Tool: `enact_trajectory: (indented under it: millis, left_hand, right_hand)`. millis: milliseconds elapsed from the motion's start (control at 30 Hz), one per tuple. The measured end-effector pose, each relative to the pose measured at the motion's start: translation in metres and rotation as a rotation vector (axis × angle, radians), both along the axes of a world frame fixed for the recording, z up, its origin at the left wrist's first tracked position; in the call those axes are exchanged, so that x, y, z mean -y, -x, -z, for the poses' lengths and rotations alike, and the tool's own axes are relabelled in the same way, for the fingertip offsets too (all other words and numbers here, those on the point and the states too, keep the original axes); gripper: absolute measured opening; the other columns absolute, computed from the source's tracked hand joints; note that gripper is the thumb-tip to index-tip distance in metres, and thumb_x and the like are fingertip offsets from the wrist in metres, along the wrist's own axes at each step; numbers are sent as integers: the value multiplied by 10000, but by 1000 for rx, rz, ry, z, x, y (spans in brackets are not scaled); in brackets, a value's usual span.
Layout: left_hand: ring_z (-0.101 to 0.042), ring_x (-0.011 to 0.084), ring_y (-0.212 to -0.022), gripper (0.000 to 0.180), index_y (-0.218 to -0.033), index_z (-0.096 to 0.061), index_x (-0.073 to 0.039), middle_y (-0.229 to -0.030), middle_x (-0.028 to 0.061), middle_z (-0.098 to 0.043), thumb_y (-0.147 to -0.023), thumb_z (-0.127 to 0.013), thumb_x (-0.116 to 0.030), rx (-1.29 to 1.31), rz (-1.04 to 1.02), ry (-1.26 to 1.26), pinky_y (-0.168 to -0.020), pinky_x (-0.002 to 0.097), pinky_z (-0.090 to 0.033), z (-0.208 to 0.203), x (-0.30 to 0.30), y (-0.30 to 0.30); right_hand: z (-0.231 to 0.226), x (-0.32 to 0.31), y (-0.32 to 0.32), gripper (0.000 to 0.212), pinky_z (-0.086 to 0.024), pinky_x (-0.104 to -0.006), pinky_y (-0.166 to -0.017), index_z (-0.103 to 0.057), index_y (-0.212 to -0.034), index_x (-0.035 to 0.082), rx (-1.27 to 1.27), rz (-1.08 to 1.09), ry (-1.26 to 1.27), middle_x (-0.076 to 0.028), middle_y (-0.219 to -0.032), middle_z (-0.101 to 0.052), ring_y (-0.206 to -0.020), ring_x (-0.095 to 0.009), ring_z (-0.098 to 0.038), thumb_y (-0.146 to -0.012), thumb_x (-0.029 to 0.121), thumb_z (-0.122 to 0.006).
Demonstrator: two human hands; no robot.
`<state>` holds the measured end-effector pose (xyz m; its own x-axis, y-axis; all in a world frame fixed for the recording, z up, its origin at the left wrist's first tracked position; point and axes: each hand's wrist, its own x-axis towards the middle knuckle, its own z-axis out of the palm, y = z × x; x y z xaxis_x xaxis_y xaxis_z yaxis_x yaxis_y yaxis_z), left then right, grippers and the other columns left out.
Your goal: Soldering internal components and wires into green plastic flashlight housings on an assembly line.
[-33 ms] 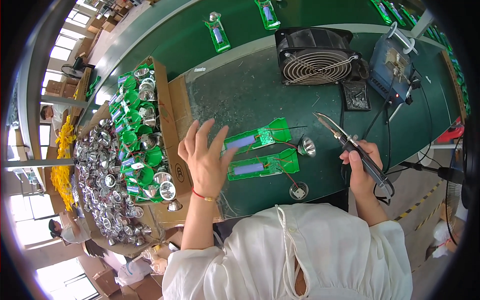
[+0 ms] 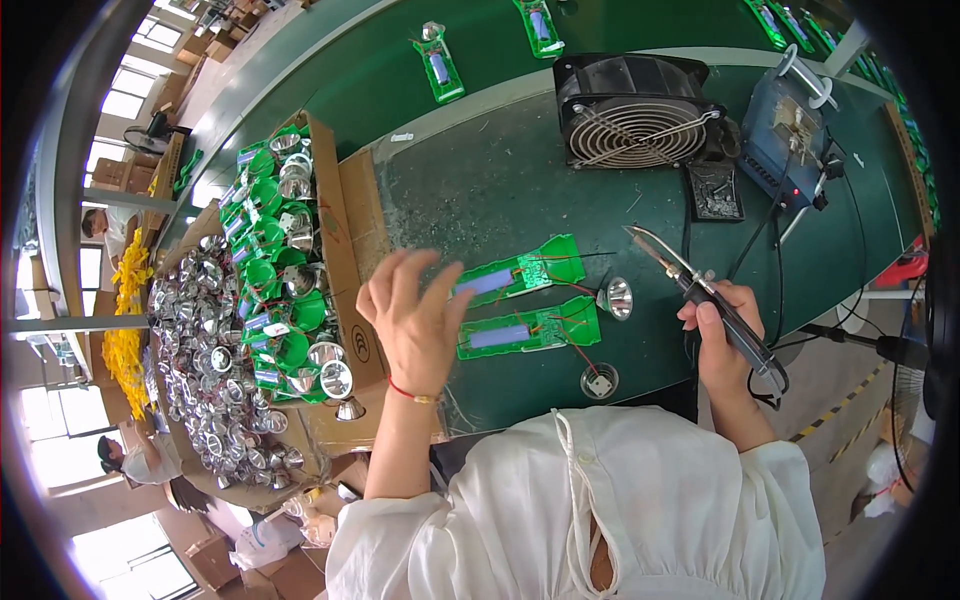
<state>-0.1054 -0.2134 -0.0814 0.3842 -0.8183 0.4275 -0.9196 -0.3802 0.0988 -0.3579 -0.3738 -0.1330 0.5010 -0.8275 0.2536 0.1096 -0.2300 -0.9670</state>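
Note:
My left hand (image 2: 415, 315) hovers with fingers spread above the dark green bench, just left of two green circuit boards (image 2: 528, 305), each with a bluish cell and red wires. It holds nothing. My right hand (image 2: 722, 335) grips a black soldering iron (image 2: 700, 290), its metal tip pointing up-left toward the boards. A silver reflector cone (image 2: 618, 297) lies at the right end of the upper board. A small round part (image 2: 599, 381) sits below the lower board.
A cardboard box (image 2: 350, 240) of green boards and reflectors stands to the left, beside a heap of silver reflectors (image 2: 200, 380). A black fan (image 2: 640, 110), a blue soldering station (image 2: 795, 135) and an iron stand (image 2: 714, 190) are at the back. More boards lie on the far conveyor (image 2: 440, 65).

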Motion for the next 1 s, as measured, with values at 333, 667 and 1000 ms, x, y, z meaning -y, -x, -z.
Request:
enact_trajectory:
  millis: [333, 667, 1000]
  left_hand:
    - [-545, 205, -717, 128, -796, -686, -83, -754, 26, -611, -669, -698, -76, -380, 266, 156, -633, 311, -444, 36, 23, 11]
    - [-568, 191, -699, 104, -724, -665, -43, -793, 68, -573, -627, -686, -11, -554, 18, 212, -605, 283, -461, 42, 31, 19]
    - [-569, 201, -675, 76, -642, -616, -28, -762, 74, -576, -600, -670, 5, -542, -29, 175, -592, 288, -465, 40, 35, 20]
  right_hand:
    - [4, -20, -42, 253, -454, -295, -823, -444, -1093, -12, 129, -213, -112, -156, -1044, -553, -933, -178, -559, -882, 101, -527]
    - [-5, -21, -45, 160, -495, -251, -555, -502, -866, -48, -38, -227, 7, -124, -711, -604, -614, -143, -612, -804, 63, -599]
    - [2, -26, -53, 153, -492, -234, -519, -546, -835, -30, -95, -167, -161, -86, -664, -630, -574, -111, -616, -793, 89, -633]
